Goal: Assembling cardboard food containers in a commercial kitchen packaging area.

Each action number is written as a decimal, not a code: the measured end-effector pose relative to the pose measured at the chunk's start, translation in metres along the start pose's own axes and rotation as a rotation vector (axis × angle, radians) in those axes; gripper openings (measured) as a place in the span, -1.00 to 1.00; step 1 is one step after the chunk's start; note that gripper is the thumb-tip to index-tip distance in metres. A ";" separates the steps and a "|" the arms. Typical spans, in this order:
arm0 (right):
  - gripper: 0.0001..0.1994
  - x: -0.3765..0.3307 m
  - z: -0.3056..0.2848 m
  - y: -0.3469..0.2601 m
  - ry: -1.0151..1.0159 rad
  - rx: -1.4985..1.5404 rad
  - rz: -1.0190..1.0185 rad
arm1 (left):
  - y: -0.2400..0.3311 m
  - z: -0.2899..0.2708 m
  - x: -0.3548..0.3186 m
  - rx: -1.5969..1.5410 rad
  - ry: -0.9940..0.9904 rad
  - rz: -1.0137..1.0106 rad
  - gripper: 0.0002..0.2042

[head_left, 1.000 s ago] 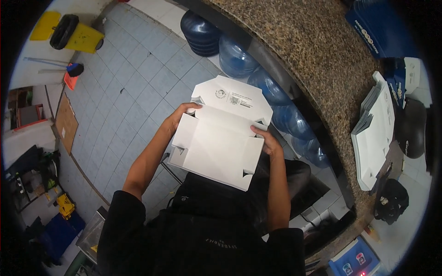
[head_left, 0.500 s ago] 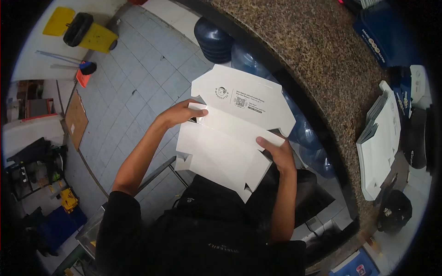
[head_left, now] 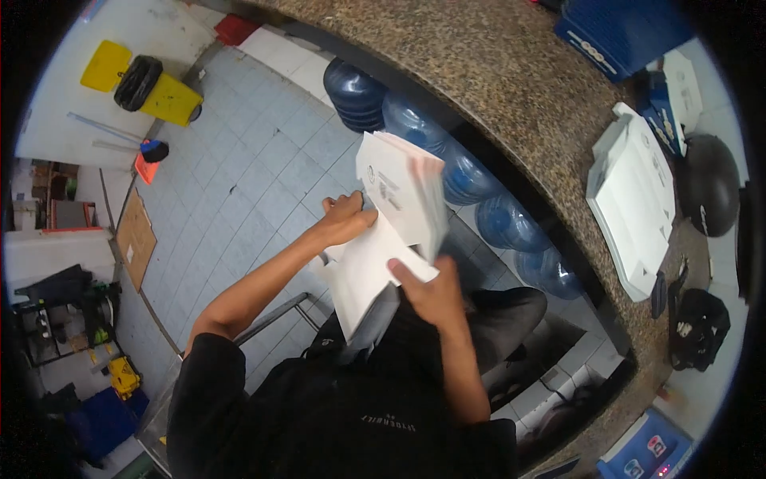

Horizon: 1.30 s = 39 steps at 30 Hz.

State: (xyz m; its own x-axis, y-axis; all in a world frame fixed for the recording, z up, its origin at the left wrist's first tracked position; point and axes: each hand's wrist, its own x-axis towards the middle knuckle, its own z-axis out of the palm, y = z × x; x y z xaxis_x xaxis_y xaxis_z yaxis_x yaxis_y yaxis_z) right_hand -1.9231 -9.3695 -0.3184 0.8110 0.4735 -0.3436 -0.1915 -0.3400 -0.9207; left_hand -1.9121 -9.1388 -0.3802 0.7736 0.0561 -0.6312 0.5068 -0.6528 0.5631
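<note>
I hold a white flat cardboard box blank (head_left: pixel 391 215) in front of my chest, partly folded, with its printed lid flap standing up on edge. My left hand (head_left: pixel 345 219) grips its left side near the fold. My right hand (head_left: pixel 428 289) holds the lower right panel, thumb on top. The box hangs over the tiled floor, just short of the granite counter (head_left: pixel 527 104).
A stack of folded white boxes (head_left: pixel 634 207) lies on the counter at right, beside dark bags (head_left: pixel 706 191) and a blue crate (head_left: pixel 622 32). Blue water jugs (head_left: pixel 415 136) stand under the counter. A yellow caution sign (head_left: pixel 152 84) lies on the floor far left.
The box blank went from lying flat and open between both hands to being folded up, its lid flap now raised on edge. The view shifted toward the counter.
</note>
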 end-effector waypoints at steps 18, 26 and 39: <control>-0.62 0.049 -0.076 0.052 -0.047 0.286 0.125 | 0.078 -0.031 -0.129 0.224 0.284 0.326 -0.55; -0.67 0.104 -0.022 0.037 0.240 -0.291 -0.052 | 0.064 0.030 -0.135 -0.068 0.594 0.359 -0.52; -0.52 0.120 -0.006 0.032 -0.086 -0.409 0.018 | 0.035 0.049 -0.115 -0.093 0.701 0.401 -0.78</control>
State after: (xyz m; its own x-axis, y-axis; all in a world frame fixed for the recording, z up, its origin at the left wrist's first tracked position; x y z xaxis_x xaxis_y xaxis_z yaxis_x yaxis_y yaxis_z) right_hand -1.8284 -9.3282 -0.3879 0.7570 0.5249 -0.3891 0.0440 -0.6351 -0.7712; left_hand -2.0023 -9.2047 -0.3137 0.9457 0.3120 0.0914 0.1465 -0.6601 0.7368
